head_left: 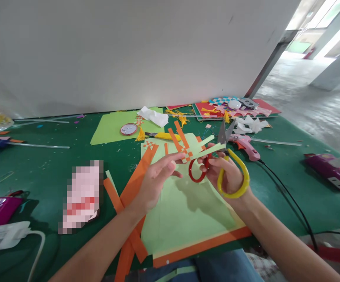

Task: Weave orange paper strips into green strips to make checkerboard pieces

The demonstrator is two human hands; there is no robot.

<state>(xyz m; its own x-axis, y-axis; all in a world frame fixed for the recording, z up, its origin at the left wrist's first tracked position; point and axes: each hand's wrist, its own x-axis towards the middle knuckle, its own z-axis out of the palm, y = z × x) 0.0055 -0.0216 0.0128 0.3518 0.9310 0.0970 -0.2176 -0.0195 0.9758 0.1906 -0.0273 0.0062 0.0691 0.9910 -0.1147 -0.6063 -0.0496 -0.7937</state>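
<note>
Between my left hand (158,176) and my right hand hangs a small woven piece (186,155) of orange and pale green paper strips, with loose strip ends sticking out. My left thumb and fingers pinch its left edge. In my right hand (227,172) are scissors with one yellow handle (242,184) and one red handle (195,179); their blades (225,133) point up and stand apart. The right fingertips also touch the pale green strip ends. Beneath both hands lie pale green sheets (187,223). Orange strips (137,176) cross at their left side.
Behind the hands are a yellow cutter (165,136), a round tin (128,129) and crumpled tissue (153,116). A pink glue gun (247,147) with a black cable lies right. Purple devices (332,170) sit at both sides. A grey wall (128,51) borders the green table (84,152).
</note>
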